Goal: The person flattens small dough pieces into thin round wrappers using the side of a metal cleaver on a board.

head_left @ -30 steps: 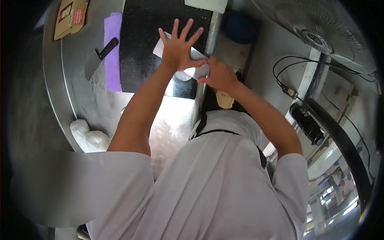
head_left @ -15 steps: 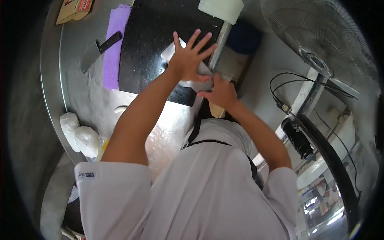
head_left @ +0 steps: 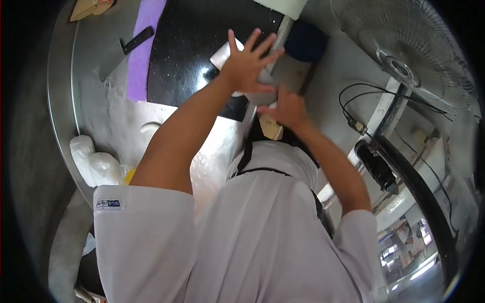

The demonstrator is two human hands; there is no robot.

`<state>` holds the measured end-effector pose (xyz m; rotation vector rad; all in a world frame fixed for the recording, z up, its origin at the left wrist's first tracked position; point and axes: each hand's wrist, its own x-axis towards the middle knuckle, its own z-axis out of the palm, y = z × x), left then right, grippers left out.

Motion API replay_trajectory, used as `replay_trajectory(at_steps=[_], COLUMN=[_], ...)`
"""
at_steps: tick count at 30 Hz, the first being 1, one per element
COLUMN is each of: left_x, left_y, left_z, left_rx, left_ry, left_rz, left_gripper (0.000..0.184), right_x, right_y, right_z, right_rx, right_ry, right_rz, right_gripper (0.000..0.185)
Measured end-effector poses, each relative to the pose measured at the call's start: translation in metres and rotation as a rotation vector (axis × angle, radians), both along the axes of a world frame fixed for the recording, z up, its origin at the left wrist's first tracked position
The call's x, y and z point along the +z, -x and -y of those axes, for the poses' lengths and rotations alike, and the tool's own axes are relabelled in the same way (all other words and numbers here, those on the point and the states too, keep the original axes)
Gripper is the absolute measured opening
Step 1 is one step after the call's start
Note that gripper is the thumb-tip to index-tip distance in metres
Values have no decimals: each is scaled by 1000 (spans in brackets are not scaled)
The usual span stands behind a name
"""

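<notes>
Widely spread left hand [head_left: 246, 68] over white item [head_left: 221, 55] on black board [head_left: 177, 55]; right hand [head_left: 290, 110] at its end, pinch unclear

White object [head_left: 222, 54] partly covered by left hand [head_left: 247, 69]; full shape not made out. Right hand [head_left: 287, 108] blurred. Cardboard box [head_left: 87, 9], purple cloth [head_left: 138, 65], fan [head_left: 404, 45] cut off by top edge.

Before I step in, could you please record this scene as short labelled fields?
Left hand: fingers spread over white object
Right hand: at the object's near end; grip unclear
Black board: beneath left hand
Purple cloth: along board's left edge
Cleaver: handle on cloth, blade over steel counter
Fan: far right
</notes>
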<state>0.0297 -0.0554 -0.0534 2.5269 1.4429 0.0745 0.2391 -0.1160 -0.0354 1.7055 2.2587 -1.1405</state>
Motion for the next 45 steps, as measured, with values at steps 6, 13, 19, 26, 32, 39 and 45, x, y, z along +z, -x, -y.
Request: replay_trajectory(at_steps=[6, 13, 19, 26, 32, 39, 45], left_x=[-7, -14, 33, 30, 32, 23, 21], left_y=[26, -1, 5, 0, 0, 4, 1], left_z=[-11, 8, -23, 4, -36, 3, -31], left_rx=[230, 102, 397, 259, 438, 328, 445], left_ry=[-117, 38, -28, 126, -33, 82, -51], left_rz=[-44, 73, -13, -72, -59, -150, -70], left_gripper=[113, 114, 113, 115, 114, 117, 113], right_x=[-8, -25, -3, -18, -19, -6, -23], right_y=[17, -15, 0, -13, -8, -4, -11], right_z=[-67, -18, -105, -51, -134, -83, -141], right_rx=[277, 169, 395, 399, 497, 502, 595], right_ry=[-191, -190, -172, -100, -297, -77, -329], right_rz=[-128, -253, -115, -116, -203, -136, -252], right_gripper=[84, 85, 87, 98, 91, 88, 89])
